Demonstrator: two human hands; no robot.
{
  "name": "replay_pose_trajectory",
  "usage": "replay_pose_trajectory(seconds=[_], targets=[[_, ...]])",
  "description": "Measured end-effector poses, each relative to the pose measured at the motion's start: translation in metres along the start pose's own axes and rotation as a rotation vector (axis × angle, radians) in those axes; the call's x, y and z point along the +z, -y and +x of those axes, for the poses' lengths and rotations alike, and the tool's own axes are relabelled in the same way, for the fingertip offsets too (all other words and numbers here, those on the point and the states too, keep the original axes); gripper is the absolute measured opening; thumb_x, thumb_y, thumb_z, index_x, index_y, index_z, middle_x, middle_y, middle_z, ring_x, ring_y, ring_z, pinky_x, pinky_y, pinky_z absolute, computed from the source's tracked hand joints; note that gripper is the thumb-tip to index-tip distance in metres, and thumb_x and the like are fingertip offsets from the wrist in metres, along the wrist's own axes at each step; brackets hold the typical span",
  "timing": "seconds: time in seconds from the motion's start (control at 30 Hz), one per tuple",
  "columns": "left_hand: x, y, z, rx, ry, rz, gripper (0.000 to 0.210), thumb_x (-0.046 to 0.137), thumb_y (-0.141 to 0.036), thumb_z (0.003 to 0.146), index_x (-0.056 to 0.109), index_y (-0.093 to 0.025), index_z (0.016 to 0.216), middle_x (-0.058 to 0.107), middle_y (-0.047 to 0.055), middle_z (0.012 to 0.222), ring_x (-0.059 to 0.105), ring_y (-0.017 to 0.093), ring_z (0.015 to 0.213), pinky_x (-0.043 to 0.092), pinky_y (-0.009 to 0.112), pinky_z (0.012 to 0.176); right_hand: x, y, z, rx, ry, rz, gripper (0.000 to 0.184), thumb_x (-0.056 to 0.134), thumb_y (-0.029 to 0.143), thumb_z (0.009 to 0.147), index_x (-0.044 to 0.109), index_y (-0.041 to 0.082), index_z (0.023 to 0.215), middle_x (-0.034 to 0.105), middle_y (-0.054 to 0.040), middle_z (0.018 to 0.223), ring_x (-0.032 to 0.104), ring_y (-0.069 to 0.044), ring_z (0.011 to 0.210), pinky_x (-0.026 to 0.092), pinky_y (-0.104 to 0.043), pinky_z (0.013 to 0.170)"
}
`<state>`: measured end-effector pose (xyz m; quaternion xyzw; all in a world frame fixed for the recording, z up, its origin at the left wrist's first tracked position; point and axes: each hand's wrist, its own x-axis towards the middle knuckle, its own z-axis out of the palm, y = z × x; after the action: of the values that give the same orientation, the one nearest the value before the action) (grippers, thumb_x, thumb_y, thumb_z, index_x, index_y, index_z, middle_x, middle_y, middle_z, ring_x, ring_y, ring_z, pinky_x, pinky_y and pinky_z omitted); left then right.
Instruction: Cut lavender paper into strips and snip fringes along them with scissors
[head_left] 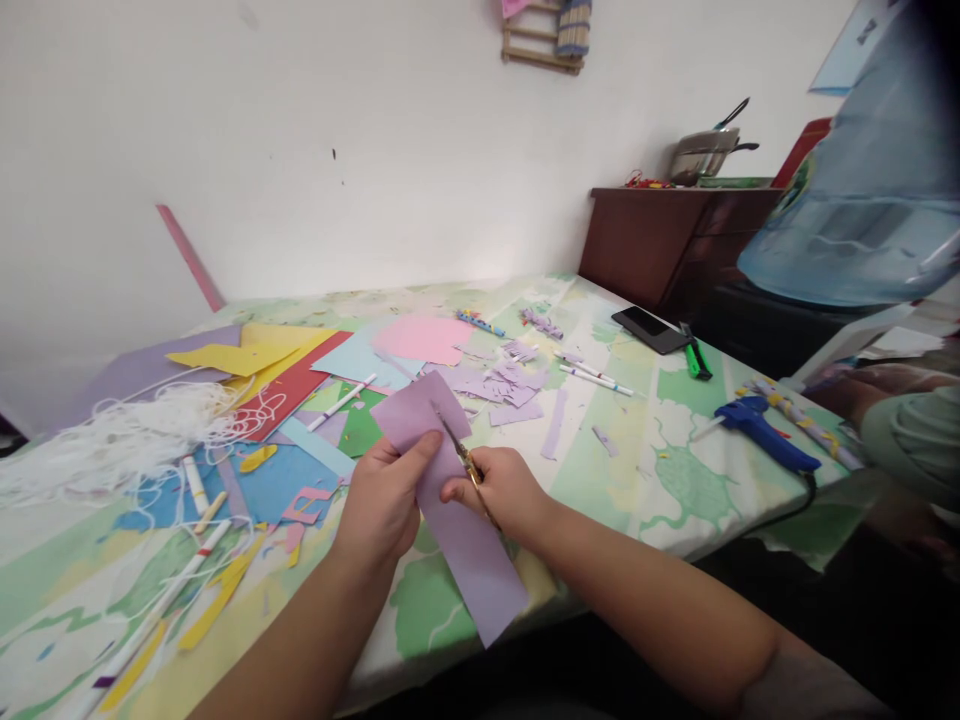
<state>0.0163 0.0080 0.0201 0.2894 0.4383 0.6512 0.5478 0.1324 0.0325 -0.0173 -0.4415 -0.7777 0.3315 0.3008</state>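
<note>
A long strip of purple paper (pixel 476 560) slants over the table's front edge, gripped near its upper part by my left hand (pixel 386 490), thumb on top. My right hand (pixel 506 490) is closed around a pair of scissors (pixel 469 463) with gold-coloured handles. Their blades lie across the upper part of the strip, pointing up and left. Beyond my hands, cut scraps of purple paper (pixel 517 382) are scattered on the patterned tablecloth (pixel 600 520).
White string (pixel 142 435) and coloured paper sheets (pixel 289 395) spread over the left side. Several markers (pixel 596 378) lie about. On the right are a blue glue gun (pixel 769 435), a green cutter (pixel 697 358), a phone (pixel 649 330) and a large water bottle (pixel 862 200). Another person's arm (pixel 907 430) rests at the right edge.
</note>
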Motion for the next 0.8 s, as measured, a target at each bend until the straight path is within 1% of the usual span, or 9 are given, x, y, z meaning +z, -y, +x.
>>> replay_pose_trajectory(seconds=[0.1,0.23,0.33,0.43,0.53,0.6,0.67,0.73,0.8], targets=[[0.0,0.0,-0.001,-0.007,-0.018,0.011,0.021,0.061,-0.021,0.055,0.056,-0.013,0.074,0.061,0.001,0.059,0.054,0.012,0.05,0.042,0.024,0.048,-0.001,0.001,0.001,0.013,0.036,-0.021,0.033,0.049,0.048,0.061,0.041,0.016,0.053,0.038,0.0051,0.047,0.033,-0.006,0.046,0.025,-0.017,0.041],[-0.002,-0.002,0.001,0.05,-0.062,0.009,0.022,0.062,-0.022,0.054,0.056,-0.013,0.074,0.06,0.0,0.058,0.053,0.011,0.048,0.042,0.022,0.046,-0.01,-0.003,-0.004,0.005,0.044,-0.104,0.035,0.05,0.05,0.058,0.041,0.017,0.053,0.037,0.0049,0.048,0.033,-0.007,0.046,0.023,-0.019,0.041],[-0.005,-0.008,0.004,0.039,-0.081,0.048,0.021,0.062,-0.024,0.054,0.055,-0.014,0.072,0.059,-0.002,0.052,0.052,0.011,0.043,0.041,0.021,0.042,-0.022,-0.01,-0.01,0.008,0.06,-0.013,0.036,0.047,0.052,0.06,0.04,0.017,0.054,0.037,0.0044,0.048,0.034,-0.007,0.045,0.024,-0.02,0.041],[-0.01,-0.011,0.005,-0.075,0.031,0.15,0.021,0.061,-0.026,0.055,0.056,-0.014,0.072,0.059,0.0,0.051,0.051,0.011,0.042,0.039,0.021,0.04,-0.035,-0.014,-0.009,0.084,-0.026,0.3,0.035,0.041,0.052,0.065,0.041,0.017,0.061,0.041,0.0036,0.05,0.04,-0.009,0.047,0.031,-0.022,0.045],[-0.011,-0.009,0.001,-0.207,0.23,0.29,0.023,0.06,-0.029,0.056,0.057,-0.013,0.072,0.059,0.003,0.055,0.052,0.013,0.044,0.038,0.023,0.04,-0.041,-0.011,0.001,0.064,-0.149,0.57,0.027,0.05,0.043,0.064,0.042,0.017,0.066,0.046,0.0028,0.059,0.045,-0.009,0.055,0.035,-0.022,0.053],[-0.01,-0.006,-0.001,-0.264,0.327,0.377,0.024,0.059,-0.031,0.056,0.058,-0.013,0.072,0.058,0.004,0.055,0.052,0.014,0.045,0.039,0.024,0.041,-0.041,-0.007,0.007,0.026,-0.123,0.698,0.023,0.056,0.035,0.06,0.042,0.017,0.066,0.045,0.0045,0.058,0.044,-0.008,0.053,0.034,-0.021,0.05],[-0.008,-0.005,-0.002,-0.294,0.369,0.435,0.025,0.058,-0.033,0.056,0.058,-0.015,0.073,0.057,0.003,0.055,0.052,0.014,0.044,0.038,0.025,0.041,-0.039,-0.004,0.01,0.013,-0.084,0.783,0.021,0.059,0.028,0.058,0.042,0.017,0.065,0.043,0.006,0.054,0.041,-0.007,0.048,0.032,-0.02,0.046],[-0.009,-0.007,0.0,-0.231,0.32,0.461,0.026,0.056,-0.036,0.058,0.057,-0.016,0.074,0.057,0.003,0.059,0.051,0.013,0.045,0.038,0.025,0.042,-0.036,-0.002,0.011,0.029,-0.127,0.879,0.019,0.06,0.025,0.058,0.044,0.017,0.065,0.044,0.0064,0.052,0.042,-0.007,0.047,0.032,-0.02,0.044],[-0.013,-0.011,0.002,0.011,0.115,0.51,0.024,0.052,-0.037,0.061,0.056,-0.017,0.075,0.057,0.003,0.066,0.052,0.013,0.051,0.04,0.026,0.047,-0.036,-0.001,0.014,0.065,-0.275,1.08,0.017,0.06,0.022,0.056,0.046,0.017,0.064,0.046,0.0057,0.052,0.045,-0.008,0.048,0.035,-0.021,0.046]])
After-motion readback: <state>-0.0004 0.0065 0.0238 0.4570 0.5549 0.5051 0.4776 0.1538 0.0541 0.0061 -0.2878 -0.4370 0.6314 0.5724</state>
